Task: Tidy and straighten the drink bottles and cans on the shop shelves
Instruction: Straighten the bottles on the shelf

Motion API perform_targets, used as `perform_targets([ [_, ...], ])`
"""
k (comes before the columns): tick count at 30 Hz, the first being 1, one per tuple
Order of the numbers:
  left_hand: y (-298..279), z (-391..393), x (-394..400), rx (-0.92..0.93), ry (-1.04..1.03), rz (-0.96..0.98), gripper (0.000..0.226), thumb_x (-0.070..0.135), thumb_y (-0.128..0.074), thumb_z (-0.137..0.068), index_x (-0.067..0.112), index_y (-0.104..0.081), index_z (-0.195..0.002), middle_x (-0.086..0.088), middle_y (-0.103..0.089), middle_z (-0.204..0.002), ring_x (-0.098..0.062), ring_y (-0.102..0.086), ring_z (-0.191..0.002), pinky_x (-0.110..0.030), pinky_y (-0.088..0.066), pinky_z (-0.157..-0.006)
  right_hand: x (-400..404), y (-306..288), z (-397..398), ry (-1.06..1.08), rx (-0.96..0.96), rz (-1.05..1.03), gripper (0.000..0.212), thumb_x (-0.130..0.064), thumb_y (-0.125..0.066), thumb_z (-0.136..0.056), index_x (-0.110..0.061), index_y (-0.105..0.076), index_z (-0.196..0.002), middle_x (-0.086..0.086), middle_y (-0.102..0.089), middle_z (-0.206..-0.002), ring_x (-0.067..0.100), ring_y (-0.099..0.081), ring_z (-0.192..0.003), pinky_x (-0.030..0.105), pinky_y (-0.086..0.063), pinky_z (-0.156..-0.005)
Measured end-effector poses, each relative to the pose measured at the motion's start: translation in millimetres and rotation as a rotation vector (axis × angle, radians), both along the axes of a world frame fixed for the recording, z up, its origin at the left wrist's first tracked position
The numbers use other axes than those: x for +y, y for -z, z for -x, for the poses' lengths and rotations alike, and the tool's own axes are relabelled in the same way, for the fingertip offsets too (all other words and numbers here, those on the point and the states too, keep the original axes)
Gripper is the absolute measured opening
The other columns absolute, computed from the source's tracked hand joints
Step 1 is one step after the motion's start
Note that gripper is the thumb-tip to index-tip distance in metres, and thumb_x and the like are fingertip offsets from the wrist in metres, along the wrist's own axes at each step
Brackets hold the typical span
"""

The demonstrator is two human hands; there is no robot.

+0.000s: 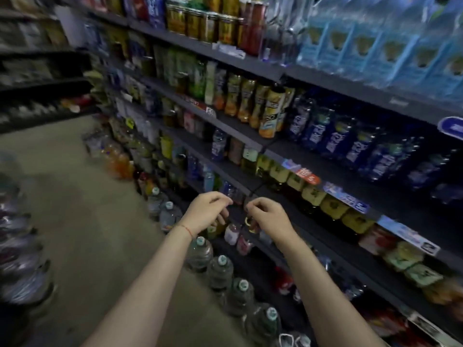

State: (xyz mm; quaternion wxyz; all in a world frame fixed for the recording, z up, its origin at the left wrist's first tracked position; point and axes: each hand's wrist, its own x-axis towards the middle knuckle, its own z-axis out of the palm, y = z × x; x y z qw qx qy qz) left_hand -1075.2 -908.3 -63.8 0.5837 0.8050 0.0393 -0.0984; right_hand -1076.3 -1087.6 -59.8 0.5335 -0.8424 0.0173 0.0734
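Observation:
Dark shop shelves [250, 144] run from left back to right front, packed with drink bottles and cans. Both my hands hover in front of a lower shelf edge. My left hand [206, 212] has curled fingers with thumb and forefinger pinched, and nothing shows in it. My right hand [266, 216] is curled the same way, just above a small bottle with a gold cap [250, 224]; whether it touches that bottle is unclear. Yellow-labelled bottles [313, 194] line the shelf to the right of my hands. Orange juice bottles [269, 113] stand one shelf higher.
Large water jugs [221, 271] with teal caps stand in a row on the floor below my arms. Blue-wrapped water packs [375, 46] fill the top right shelf. Dark blue bottles [355, 144] sit on the right. More wrapped bottles [22, 246] crowd the left edge of the aisle floor [75, 196].

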Motion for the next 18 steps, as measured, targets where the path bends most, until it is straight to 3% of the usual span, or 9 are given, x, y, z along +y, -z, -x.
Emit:
perform_targets([
  [6,27,-53,42,0.090,-0.041,0.069,0.018,0.023,-0.052,-0.100,0.018,-0.069,-0.102,-0.008,-0.070,-0.089,-0.017,-0.066,-0.069,-0.024,-0.049,-0.055,40,15,-67,-0.017,0.088,0.010,0.017,-0.015,-0.055,-0.098,-0.005,-0.068,-0.092,0.010,-0.063,-0.077,0.012,-0.057,-0.053,0.023,-0.043,-0.046],
  [9,30,-97,58,0.134,-0.017,0.033,0.018,0.024,-0.052,-0.101,0.018,-0.069,-0.103,-0.008,-0.070,-0.089,-0.017,-0.067,-0.070,-0.024,-0.050,-0.055,56,23,-116,0.019,0.096,-0.041,0.018,-0.017,-0.054,-0.099,-0.009,-0.068,-0.090,0.010,-0.064,-0.076,0.021,-0.057,-0.057,0.030,-0.044,-0.049],
  [14,11,-186,85,0.124,-0.048,-0.060,0.020,0.025,-0.050,-0.102,0.018,-0.068,-0.101,-0.005,-0.069,-0.086,-0.019,-0.066,-0.071,-0.028,-0.051,-0.061,85,35,-211,0.068,0.095,-0.105,0.021,-0.017,-0.052,-0.100,-0.012,-0.068,-0.088,0.006,-0.066,-0.079,0.016,-0.061,-0.061,0.033,-0.048,-0.059],
  [18,13,-246,99,0.109,-0.057,-0.092,0.021,0.025,-0.049,-0.102,0.017,-0.069,-0.103,-0.004,-0.070,-0.085,-0.019,-0.067,-0.072,-0.028,-0.051,-0.063,104,50,-274,0.066,0.123,-0.105,0.021,-0.012,-0.050,-0.098,-0.013,-0.069,-0.087,0.004,-0.065,-0.076,0.018,-0.062,-0.064,0.030,-0.047,-0.055],
])
